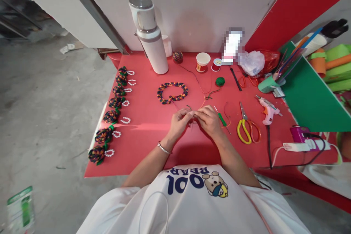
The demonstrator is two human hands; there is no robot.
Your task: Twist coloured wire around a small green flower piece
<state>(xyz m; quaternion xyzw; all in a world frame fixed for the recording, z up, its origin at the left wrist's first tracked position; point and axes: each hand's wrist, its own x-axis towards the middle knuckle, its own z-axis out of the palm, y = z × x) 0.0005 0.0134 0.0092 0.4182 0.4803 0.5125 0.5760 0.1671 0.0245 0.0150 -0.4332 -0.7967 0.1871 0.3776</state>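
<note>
My left hand [181, 120] and my right hand [207, 119] meet over the red table, fingertips pinched together on thin yarn. Just above them, orange and dark yarn strands [204, 98] run back to a multicoloured yarn ball [177, 57] and a green yarn ball [220, 82]. A crocheted loop [172, 93] in dark, orange and purple yarn lies ahead of my left hand, with a thin thread trailing from it towards my fingers. Close by my right hand rests a green-handled crochet hook [222, 119]. What exactly sits between the fingertips is too small to make out fully.
Several yarn rosettes with bead loops [111, 116] line the left edge. A white thermos [152, 40], paper cup [203, 62] and thread spool [216, 64] stand at the back. Scissors [244, 126], a pink glue gun [268, 110] and a power strip [305, 146] lie right.
</note>
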